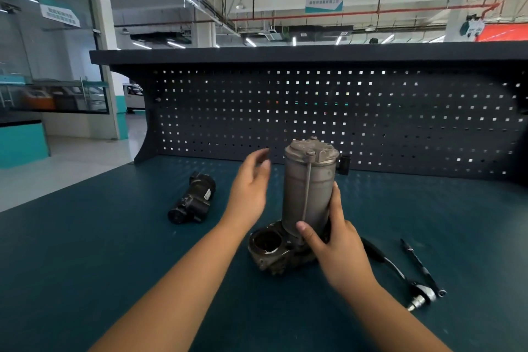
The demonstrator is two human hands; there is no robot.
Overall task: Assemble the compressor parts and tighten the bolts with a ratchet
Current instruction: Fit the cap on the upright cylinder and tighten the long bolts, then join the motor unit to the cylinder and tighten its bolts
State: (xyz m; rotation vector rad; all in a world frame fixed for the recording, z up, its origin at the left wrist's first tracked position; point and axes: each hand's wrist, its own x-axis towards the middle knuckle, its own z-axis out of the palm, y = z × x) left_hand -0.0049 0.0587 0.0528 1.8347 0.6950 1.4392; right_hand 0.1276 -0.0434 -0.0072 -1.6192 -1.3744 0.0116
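Standing upright on bench (85,251): compressor cylinder (310,186), seated on its cast base (267,250). Probably heavy, rigid, greasy metal; best held low round the barrel. Right hand (337,248) grips there; left hand (251,183) spread, just beside. Ratchet (400,274) lies near, untouched.

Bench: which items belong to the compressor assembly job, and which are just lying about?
Job: grey cylinder, held upright by the right hand on the base casting; ratchet; probably the black unit lying on its side.
Lying about: slim black tool beside the ratchet; small black piece by the pegboard.
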